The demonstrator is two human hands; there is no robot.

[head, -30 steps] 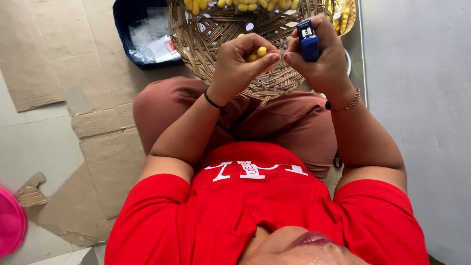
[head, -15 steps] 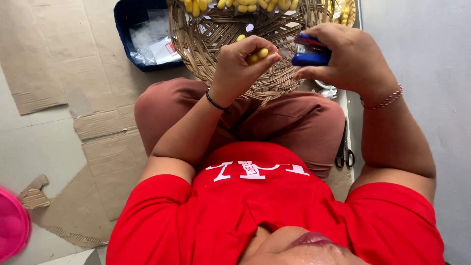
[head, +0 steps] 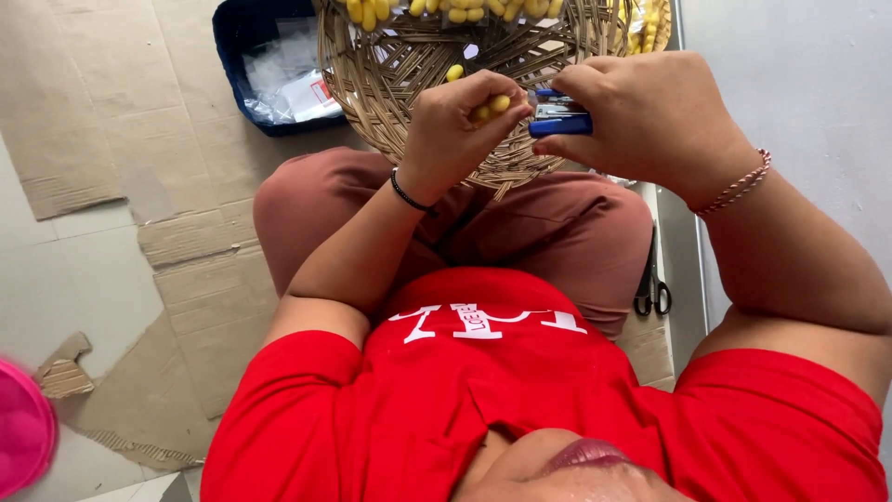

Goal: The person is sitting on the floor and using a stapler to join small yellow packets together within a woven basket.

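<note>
Left hand (head: pixel 460 130) pinches small yellow oval cocoons (head: pixel 492 107); right hand (head: pixel 650 116) grips blue metal stapler (head: pixel 560 116), touching them; round woven wicker basket (head: pixel 409 84) beneath.

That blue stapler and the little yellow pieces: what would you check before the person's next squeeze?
1. Right hand has a firm hold on the blue stapler: ok.
2. Left hand pinches the yellow pieces close to the stapler's mouth: ok.
3. Pieces actually sit between the stapler's two halves: cannot tell, fingers hide it.
4. Left fingertips clear of the stapler's mouth: cannot tell, they look very close.
5. Woven basket rests steady on the lap: ok.
6. Scissors lie out of the way on the floor: ok.
</note>
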